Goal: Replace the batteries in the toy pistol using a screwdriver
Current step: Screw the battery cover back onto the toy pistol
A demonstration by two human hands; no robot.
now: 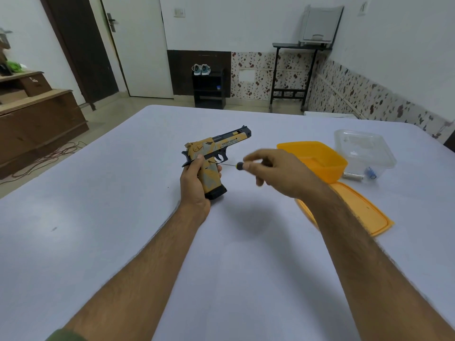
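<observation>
The toy pistol (211, 153) is grasped by the left hand (194, 183); the screwdriver (236, 165), pinched by the right hand (278, 172), is set at the handle screw, which must be turned out next

The toy pistol (216, 148) in my left hand (194, 183) looks like matt painted plastic; my screwdriver (230, 165) has a thin metal shaft. Near the table's (98, 217) smooth, matt right edge sit a glossy yellow plastic box (317, 156) and a clear plastic container (364, 151).
</observation>
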